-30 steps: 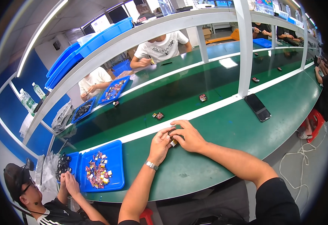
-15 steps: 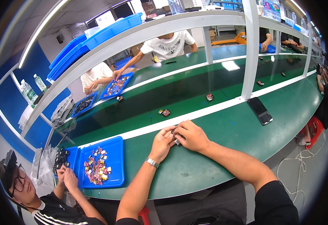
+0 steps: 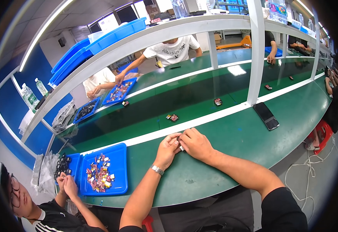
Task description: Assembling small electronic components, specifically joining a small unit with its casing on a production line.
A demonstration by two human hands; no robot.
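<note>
Head view: one small dark-red part (image 3: 178, 138) with a whitish piece (image 3: 181, 148) beside it, centre of the frame, over the green workbench (image 3: 211, 174), mostly covered by fingers. Left hand (image 3: 166, 151): thumb and fingertips pinching the part. Right hand (image 3: 197, 145): fingertips gathered on it, exact contact hidden. Handling, as judged: light, stiff, probably fragile; best held by its edges. Nearby: blue tray (image 3: 125, 170) of red, white and yellow pieces (image 3: 99, 176), lower left; black smartphone (image 3: 266, 116), right of centre.

On table (image 3: 200, 178): tray (image 3: 119, 162) left, small parts (image 3: 98, 177) in it; phone (image 3: 266, 116) right, before post (image 3: 257, 58); belt (image 3: 196, 103) behind
</note>
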